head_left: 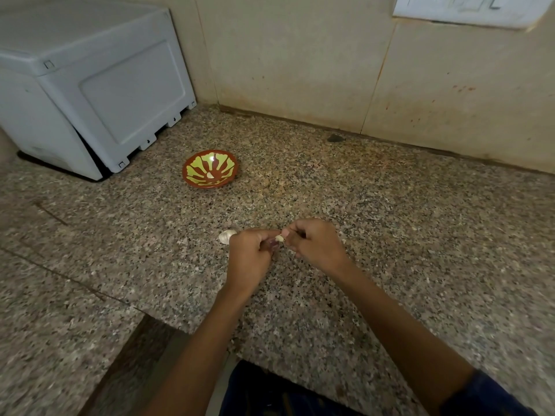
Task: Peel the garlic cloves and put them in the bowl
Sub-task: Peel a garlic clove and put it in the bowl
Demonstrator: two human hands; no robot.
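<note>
Both my hands meet low over the speckled granite counter. My left hand grips a small garlic clove, its pale tip showing between my fingers. My right hand pinches the same clove's tip with thumb and finger. A garlic bulb lies on the counter just left of my left hand, partly hidden by it. Farther back stands a red-brown bowl with a yellow-green petal pattern. One peeled clove lies inside it.
A grey-white plastic appliance stands at the back left, close to the bowl. Beige wall tiles run behind the counter. A switch plate is at the top right. The counter's edge steps down at the lower left.
</note>
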